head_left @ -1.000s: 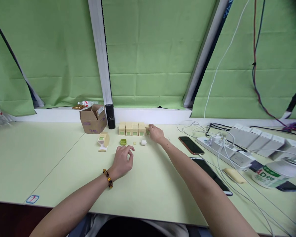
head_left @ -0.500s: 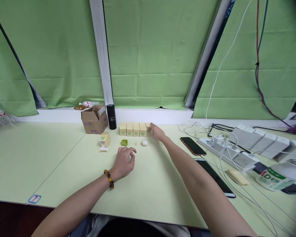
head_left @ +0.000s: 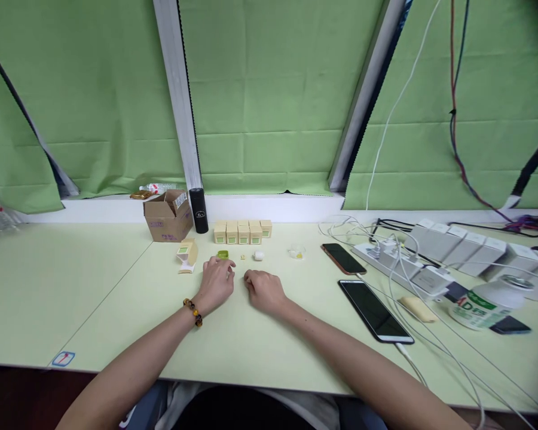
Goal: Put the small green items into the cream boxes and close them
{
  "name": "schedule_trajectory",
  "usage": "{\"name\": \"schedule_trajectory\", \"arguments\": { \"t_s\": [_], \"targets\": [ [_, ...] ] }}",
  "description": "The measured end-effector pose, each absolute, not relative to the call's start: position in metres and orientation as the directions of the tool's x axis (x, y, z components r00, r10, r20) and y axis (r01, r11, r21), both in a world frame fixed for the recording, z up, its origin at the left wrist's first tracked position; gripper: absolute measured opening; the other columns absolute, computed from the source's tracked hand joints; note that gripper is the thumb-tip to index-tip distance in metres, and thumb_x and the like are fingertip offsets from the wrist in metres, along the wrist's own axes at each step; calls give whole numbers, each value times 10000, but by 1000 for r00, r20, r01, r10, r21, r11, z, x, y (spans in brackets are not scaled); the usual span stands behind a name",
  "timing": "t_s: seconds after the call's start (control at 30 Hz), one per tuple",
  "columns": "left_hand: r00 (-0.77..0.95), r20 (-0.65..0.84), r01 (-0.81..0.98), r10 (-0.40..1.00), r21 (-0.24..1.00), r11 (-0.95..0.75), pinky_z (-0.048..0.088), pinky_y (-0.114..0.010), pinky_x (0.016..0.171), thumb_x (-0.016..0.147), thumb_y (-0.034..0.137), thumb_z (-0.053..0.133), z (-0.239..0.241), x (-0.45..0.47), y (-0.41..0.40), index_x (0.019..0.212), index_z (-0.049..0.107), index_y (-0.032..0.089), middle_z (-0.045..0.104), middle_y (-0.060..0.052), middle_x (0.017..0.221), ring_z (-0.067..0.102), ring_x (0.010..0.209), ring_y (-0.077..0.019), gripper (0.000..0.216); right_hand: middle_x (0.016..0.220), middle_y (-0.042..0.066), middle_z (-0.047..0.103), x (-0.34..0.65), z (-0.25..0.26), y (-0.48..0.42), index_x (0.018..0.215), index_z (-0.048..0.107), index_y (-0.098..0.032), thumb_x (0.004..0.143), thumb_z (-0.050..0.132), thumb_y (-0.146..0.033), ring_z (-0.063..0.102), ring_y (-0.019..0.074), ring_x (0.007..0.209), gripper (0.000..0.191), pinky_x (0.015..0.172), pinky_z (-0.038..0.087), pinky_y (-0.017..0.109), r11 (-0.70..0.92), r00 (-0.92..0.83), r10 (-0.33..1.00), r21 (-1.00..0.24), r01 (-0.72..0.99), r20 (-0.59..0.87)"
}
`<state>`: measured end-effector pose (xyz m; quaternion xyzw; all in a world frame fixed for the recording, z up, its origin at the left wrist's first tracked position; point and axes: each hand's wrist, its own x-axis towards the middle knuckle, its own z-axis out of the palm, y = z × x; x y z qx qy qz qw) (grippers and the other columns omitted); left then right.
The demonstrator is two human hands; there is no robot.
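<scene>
My left hand (head_left: 217, 279), with a beaded bracelet (head_left: 193, 312) at its wrist, is low over the table, fingers loosely bent and apart. Its fingertips reach the near side of a small green open container (head_left: 223, 254); whether they touch it I cannot tell. My right hand (head_left: 263, 289) rests beside it, fingers curled closed; anything inside is hidden. Just beyond the hands lie a tiny yellow piece (head_left: 242, 257) and a small white cylinder (head_left: 259, 255). Behind them stands a row of small cream boxes (head_left: 238, 233). An opened cream box (head_left: 187, 254) lies to the left.
A brown carton (head_left: 168, 221) and a black bottle (head_left: 199, 211) stand at the back left. Right of the hands are a clear item with yellow in it (head_left: 297, 252), two phones (head_left: 376, 310), a power strip (head_left: 376, 260) with chargers, loose white cables and a white bottle (head_left: 488, 303).
My right hand has drawn back from the right end of the box row toward me, beside the left. My left hand has moved slightly forward to the green container. The rightmost box is fully visible.
</scene>
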<state>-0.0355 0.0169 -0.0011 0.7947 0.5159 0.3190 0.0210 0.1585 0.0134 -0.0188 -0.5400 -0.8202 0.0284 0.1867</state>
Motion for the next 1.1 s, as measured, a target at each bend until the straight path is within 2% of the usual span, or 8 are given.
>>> {"name": "schedule_trajectory", "arguments": {
  "t_s": [0.17,0.33,0.4,0.57,0.77,0.9,0.97,1.1],
  "targets": [
    [98,506,878,857,362,-314,355,-473,938,860,178,610,6,-56,47,1239,607,212,721,-127,1128,508,1176,-371,381,1067,72,739,154,-17,4,1089,636,-227,988,479,-187,681,228,969,190,674,367,290,442,-389,882,-180,879,268],
    [59,339,908,939,372,-192,341,-471,994,799,256,687,4,-69,85,1361,546,183,633,-192,1340,451,1296,-399,584,1088,79,732,155,-16,6,1113,631,-221,1001,477,-203,677,226,989,191,690,379,287,439,-389,885,-183,880,256],
    [90,307,903,947,376,-208,356,-466,992,770,275,717,1,-71,96,1308,588,193,653,-185,1307,466,1287,-397,559,1090,81,732,155,-16,6,1117,631,-219,998,482,-201,677,227,995,192,691,380,287,441,-390,885,-187,878,256],
    [174,368,876,913,366,-315,335,-485,1056,869,190,598,-4,-68,94,1092,669,208,677,-136,1268,465,1318,-341,236,1136,71,727,156,-17,6,1172,619,-224,989,494,-203,683,226,1009,222,698,395,291,444,-389,882,-194,875,267],
    [230,418,862,879,331,-383,288,-524,1118,825,121,631,-4,-63,89,1367,521,211,575,-158,1442,396,1413,-352,560,1160,81,720,157,-17,6,1218,599,-229,985,505,-214,689,236,1021,252,719,420,296,444,-389,881,-189,876,268],
    [219,367,867,904,352,-353,354,-514,1073,811,105,640,-2,-61,92,1302,543,189,668,-151,1269,503,1302,-351,507,1140,75,720,157,-18,6,1222,595,-229,970,503,-210,692,242,996,269,707,426,302,461,-397,870,-196,866,292],
    [223,414,860,883,342,-378,346,-510,1102,843,111,612,1,-57,84,1320,521,197,622,-151,1336,489,1326,-339,493,1145,72,719,158,-19,6,1258,577,-232,962,500,-197,691,237,989,308,700,429,301,472,-391,860,-220,854,329],
    [408,618,732,672,219,-646,364,-506,1140,884,70,558,14,-46,50,1401,448,235,594,-127,1372,520,1325,-303,553,1181,74,705,163,-22,8,1333,508,-240,969,475,-167,690,215,979,372,700,444,296,493,-331,826,-300,817,456]
  ]
}}
